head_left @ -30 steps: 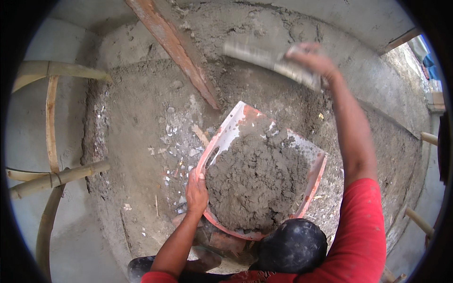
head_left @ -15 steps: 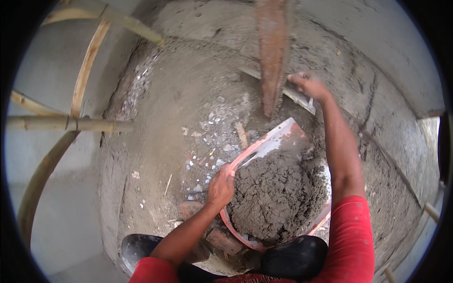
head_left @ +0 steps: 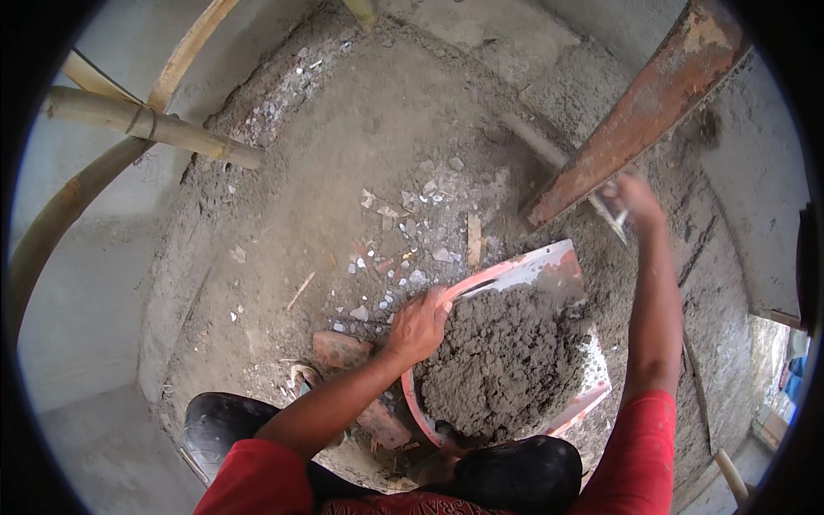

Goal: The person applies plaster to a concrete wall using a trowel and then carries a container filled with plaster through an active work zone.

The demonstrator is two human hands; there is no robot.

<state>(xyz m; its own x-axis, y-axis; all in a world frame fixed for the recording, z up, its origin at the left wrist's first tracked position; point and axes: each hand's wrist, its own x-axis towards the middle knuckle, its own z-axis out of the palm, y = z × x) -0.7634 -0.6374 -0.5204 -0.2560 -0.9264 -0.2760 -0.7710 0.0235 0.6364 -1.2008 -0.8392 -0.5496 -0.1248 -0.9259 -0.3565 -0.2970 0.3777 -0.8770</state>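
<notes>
Tray [head_left: 549,260] of mortar [head_left: 506,365]: left hand [head_left: 418,328] clamped on rim [head_left: 470,281]; right hand [head_left: 633,199] clamped on pale bar [head_left: 534,139].

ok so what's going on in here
The person's left hand grips the rim of a red-and-white tub heaped with grey mortar. The right hand, blurred, holds what looks like a long float beyond the tub, partly hidden behind a rust-brown plank.
</notes>
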